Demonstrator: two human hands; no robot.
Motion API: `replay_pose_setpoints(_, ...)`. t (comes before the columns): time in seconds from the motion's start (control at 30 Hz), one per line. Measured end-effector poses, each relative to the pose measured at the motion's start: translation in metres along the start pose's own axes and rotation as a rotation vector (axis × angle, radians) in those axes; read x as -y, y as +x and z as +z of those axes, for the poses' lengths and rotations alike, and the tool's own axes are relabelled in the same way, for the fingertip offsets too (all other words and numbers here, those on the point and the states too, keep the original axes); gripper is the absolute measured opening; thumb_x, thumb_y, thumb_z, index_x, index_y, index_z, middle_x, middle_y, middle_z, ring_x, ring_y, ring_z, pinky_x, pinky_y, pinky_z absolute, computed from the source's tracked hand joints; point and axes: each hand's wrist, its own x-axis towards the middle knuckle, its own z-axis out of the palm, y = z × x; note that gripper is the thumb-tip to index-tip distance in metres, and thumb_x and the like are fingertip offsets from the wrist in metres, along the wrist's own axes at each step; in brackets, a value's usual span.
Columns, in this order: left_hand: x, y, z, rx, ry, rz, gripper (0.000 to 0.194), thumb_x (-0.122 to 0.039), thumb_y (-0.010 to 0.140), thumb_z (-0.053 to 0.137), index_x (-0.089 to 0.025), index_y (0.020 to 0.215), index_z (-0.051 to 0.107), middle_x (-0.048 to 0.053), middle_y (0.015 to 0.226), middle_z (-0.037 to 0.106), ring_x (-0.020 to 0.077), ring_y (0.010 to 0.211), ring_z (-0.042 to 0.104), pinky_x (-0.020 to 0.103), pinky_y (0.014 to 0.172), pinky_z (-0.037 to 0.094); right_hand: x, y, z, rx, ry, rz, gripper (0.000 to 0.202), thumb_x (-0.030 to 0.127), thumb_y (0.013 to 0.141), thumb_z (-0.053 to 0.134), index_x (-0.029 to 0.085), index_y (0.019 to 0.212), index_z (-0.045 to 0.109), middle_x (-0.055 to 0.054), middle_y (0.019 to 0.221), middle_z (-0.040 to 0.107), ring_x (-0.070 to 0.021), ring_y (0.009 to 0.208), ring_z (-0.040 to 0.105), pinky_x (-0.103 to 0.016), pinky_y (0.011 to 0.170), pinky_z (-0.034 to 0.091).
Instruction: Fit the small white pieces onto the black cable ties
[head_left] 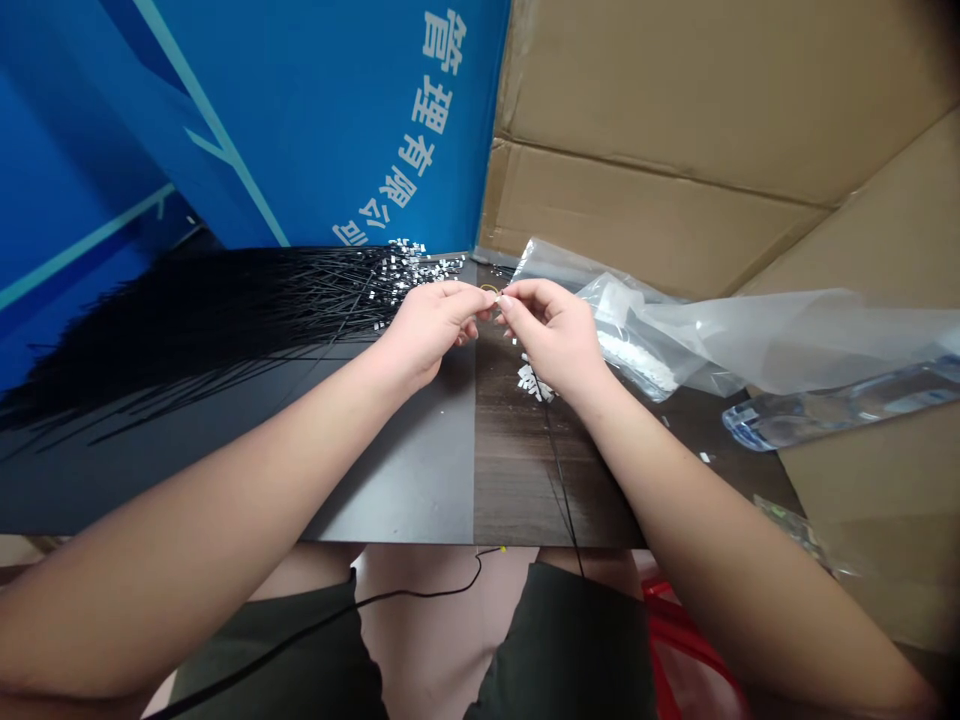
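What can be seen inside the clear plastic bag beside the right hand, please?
White pieces show through the clear plastic bag; the part behind the right hand is hidden.

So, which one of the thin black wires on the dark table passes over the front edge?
The lone thin black wire near the right hand; the other wires lie heaped at the left.

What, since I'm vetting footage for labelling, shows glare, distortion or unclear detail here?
Head view: pale sheen on the grey tabletop and bright highlights on the plastic bag; head view: lettering running along a curve, probably lens distortion; head view: a small item at the fingers, too small to identify.
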Motion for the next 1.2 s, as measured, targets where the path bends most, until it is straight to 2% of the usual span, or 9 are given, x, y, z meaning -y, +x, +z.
replay_pose_setpoints(0.2,-0.001,0.0,-0.002,0.059,-0.072,-0.046,0.014,-0.025,0.077,0.08,-0.014,0.072,0.073,0.004,0.078,0.068,0.0082,0.059,0.049,0.023,0.051,0.036,0.0,0.0,-0.001,0.016,-0.029,-0.051,0.01,0.031,0.096,0.067,0.021,0.096,0.069,-0.002,0.086,0.074,-0.017,0.08,0.069,-0.036,0.079,0.054)
replay_pose_setpoints(0.5,-0.005,-0.001,-0.003,0.068,-0.076,-0.083,0.021,-0.028,0.075,0.085,-0.015,0.071,0.07,0.003,0.077,0.067,0.0072,0.059,0.05,0.023,0.051,0.035,-0.003,0.002,-0.003,0.027,-0.019,-0.05,0.011,0.032,0.097,0.066,0.022,0.096,0.069,-0.002,0.088,0.074,-0.0167,0.08,0.069,-0.036,0.078,0.054)
replay_pose_setpoints(0.83,-0.009,-0.003,-0.004,0.094,-0.131,-0.239,0.027,-0.032,0.075,0.092,-0.013,0.079,0.073,0.002,0.08,0.069,0.0038,0.056,0.049,0.02,0.05,0.035,-0.005,0.002,-0.008,0.055,-0.067,-0.088,0.009,0.031,0.097,0.067,0.022,0.097,0.069,-0.001,0.087,0.075,-0.0174,0.081,0.071,-0.036,0.08,0.054)
replay_pose_setpoints(1.2,-0.009,-0.001,-0.006,0.089,-0.031,-0.14,0.021,-0.024,0.077,0.084,-0.014,0.069,0.067,0.0,0.069,0.062,0.0051,0.056,0.048,0.021,0.05,0.033,-0.007,0.001,-0.006,0.042,-0.1,-0.089,0.011,0.033,0.097,0.068,0.023,0.096,0.072,-0.001,0.087,0.076,-0.0182,0.082,0.072,-0.038,0.08,0.055)
